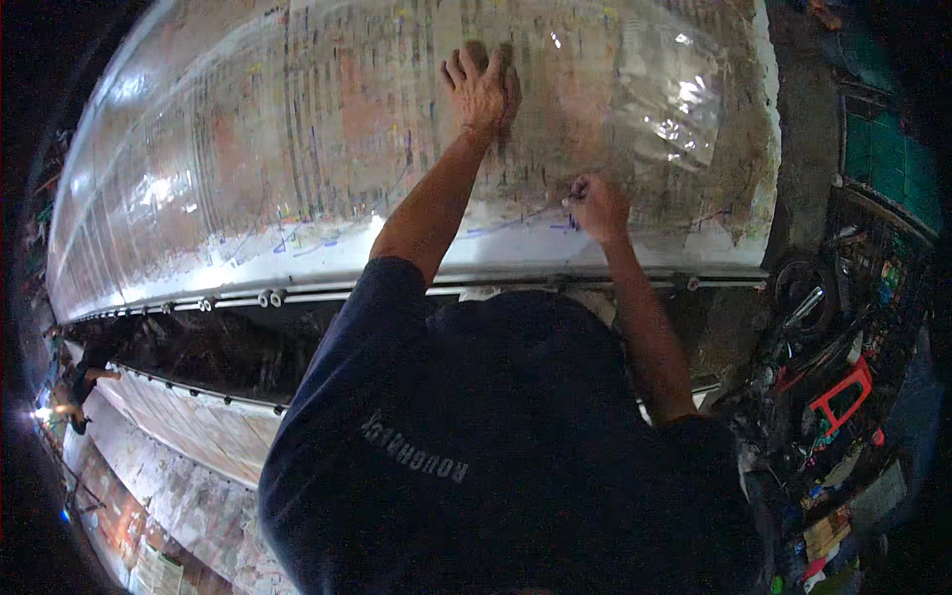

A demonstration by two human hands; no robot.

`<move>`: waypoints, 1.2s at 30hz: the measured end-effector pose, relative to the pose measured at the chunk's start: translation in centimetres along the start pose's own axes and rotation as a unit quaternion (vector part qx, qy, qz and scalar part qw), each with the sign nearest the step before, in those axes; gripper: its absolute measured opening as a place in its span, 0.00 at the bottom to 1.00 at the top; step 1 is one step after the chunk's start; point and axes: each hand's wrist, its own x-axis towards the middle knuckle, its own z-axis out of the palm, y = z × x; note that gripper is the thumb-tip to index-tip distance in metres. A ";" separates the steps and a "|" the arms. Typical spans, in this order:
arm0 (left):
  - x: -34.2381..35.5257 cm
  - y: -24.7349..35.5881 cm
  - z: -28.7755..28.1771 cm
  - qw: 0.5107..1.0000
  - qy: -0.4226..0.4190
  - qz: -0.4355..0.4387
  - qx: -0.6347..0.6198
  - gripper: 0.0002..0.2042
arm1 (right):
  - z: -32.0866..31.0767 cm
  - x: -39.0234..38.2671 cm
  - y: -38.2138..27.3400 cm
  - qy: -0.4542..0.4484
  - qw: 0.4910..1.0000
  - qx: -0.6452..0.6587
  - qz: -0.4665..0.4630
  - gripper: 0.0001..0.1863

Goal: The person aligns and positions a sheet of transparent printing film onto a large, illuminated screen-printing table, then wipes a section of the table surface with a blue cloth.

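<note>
A large curved panel (387, 119) fills the upper view, glossy and brownish with streaks, with a white band along its near edge covered in blue and coloured marks. My left hand (481, 91) lies on the middle of the panel, its fingers spread and bent. Nearer to me and to the right, my right hand (602, 208) is at the panel just above the white band, with its fingers pinched together. Whatever is in that pinch is too small to make out. Both arms reach forward from a dark shirt (535, 426).
A metal rail (238, 300) with small round fittings runs along the panel's near edge, above a dark gap. Another long panel (198, 416) lies at lower left. A person (77, 392) is at far left near a bright light. A red frame (843, 399) sits among clutter at right.
</note>
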 end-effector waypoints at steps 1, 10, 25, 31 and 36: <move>1.0 0.8 0.2 1.000 0.003 0.007 -0.006 0.27 | -0.5 -0.3 0.1 -0.020 1.000 0.010 -0.016 0.14; 14.3 4.8 2.6 0.983 -0.180 -0.022 0.017 0.53 | -0.6 -1.4 1.7 0.055 0.992 0.116 0.013 0.14; 14.2 1.1 1.8 0.967 -0.082 0.003 -0.239 0.28 | -1.0 -1.2 0.4 0.046 0.997 0.055 -0.013 0.13; 1.6 6.0 -1.4 0.976 -0.158 0.146 -0.016 0.31 | -1.4 -1.4 4.7 0.132 0.956 0.260 0.031 0.14; -9.1 13.3 -5.7 0.975 -0.211 0.021 -0.062 0.30 | -6.5 -4.3 9.5 0.287 0.924 -0.016 0.250 0.23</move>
